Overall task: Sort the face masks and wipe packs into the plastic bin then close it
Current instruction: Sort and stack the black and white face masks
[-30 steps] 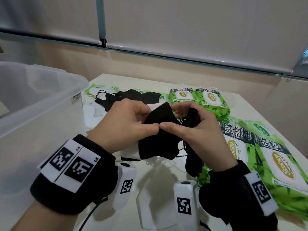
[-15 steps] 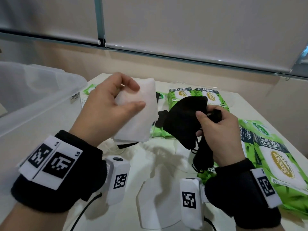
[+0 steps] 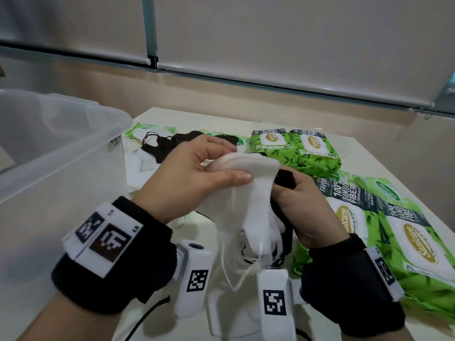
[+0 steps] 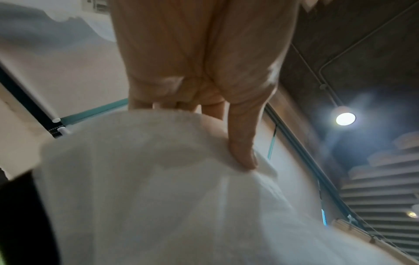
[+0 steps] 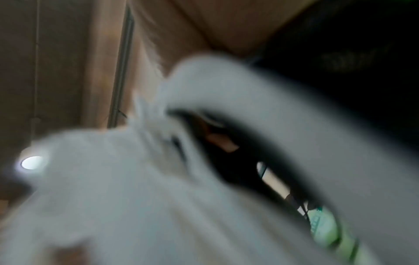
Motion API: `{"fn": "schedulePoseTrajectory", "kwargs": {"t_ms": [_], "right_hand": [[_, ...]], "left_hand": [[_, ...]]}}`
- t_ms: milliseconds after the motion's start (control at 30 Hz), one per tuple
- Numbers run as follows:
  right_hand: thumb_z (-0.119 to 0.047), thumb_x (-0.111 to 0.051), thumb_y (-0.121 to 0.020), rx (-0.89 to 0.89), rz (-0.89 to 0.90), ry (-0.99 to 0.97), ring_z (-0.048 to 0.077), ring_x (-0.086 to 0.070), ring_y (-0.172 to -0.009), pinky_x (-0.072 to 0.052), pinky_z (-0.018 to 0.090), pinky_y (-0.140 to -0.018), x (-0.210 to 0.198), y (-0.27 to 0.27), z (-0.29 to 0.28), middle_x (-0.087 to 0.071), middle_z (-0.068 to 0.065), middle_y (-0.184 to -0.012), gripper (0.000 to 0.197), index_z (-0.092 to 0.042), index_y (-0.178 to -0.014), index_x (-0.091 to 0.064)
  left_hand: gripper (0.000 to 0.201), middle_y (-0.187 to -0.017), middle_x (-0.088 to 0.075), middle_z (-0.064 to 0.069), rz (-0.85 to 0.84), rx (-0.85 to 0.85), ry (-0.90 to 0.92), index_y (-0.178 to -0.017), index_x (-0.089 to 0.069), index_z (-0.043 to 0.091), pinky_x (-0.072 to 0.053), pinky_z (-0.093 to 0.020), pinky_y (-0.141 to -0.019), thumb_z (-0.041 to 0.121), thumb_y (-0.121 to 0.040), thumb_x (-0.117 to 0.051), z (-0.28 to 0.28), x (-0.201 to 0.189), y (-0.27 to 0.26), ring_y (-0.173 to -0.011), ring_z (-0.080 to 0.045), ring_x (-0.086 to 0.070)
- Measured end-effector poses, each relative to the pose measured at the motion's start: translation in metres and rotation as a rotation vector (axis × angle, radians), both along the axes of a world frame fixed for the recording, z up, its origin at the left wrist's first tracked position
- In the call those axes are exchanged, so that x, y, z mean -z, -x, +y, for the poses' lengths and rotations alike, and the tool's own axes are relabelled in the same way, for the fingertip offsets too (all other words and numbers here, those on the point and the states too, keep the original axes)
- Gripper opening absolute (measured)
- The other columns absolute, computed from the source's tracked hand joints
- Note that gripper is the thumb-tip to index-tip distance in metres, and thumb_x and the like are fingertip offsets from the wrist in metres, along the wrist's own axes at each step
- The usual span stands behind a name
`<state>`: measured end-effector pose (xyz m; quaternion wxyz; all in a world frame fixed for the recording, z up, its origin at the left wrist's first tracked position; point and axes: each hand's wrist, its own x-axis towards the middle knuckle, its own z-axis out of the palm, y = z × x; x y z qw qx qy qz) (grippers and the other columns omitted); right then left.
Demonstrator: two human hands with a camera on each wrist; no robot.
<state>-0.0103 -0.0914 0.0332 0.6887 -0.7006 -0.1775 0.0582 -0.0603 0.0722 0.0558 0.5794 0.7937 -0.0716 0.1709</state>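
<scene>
The open plastic bin sits left on the surface, wipe packs right. The left hand, lifted apart a moment ago, now pinches the white mask against the right hand, whose curled grip apparently holds black masks, regrouped, likely for binning.

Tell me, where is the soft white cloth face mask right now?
In the head view, the soft white cloth face mask hangs mid-frame above the table, pinched by the left hand, against the right hand.
</scene>
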Motion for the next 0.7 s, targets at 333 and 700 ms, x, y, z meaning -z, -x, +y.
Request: {"fn": "schedulePoseTrajectory", "kwargs": {"t_ms": [333,700], "right_hand": [[-0.011,-0.050,-0.095,0.067,0.119,-0.290,0.013,-0.064,-0.062,-0.054,0.023,-0.063,-0.008,-0.004,-0.002,-0.069,0.007,-0.083,0.012,-0.008,-0.095,-0.062],[-0.034,-0.041,-0.100,0.227,0.270,-0.684,0.014,-0.057,-0.059,-0.053,0.025,-0.064,-0.013,-0.010,-0.006,-0.055,0.000,-0.066,0.031,-0.012,-0.082,-0.053]], "left_hand": [[0.031,-0.083,-0.067,0.001,-0.075,-0.311,0.085,-0.087,-0.053,0.033,-0.047,-0.031,-0.062,0.012,-0.077,-0.074,0.006,0.008,-0.008,-0.068,-0.018,-0.061],[0.016,-0.096,-0.066,0.009,-0.123,-0.376,-0.321,-0.094,-0.071,0.026,-0.033,0.003,-0.072,0.035,-0.082,-0.068,0.002,0.002,-0.002,-0.085,0.004,-0.057]]}}
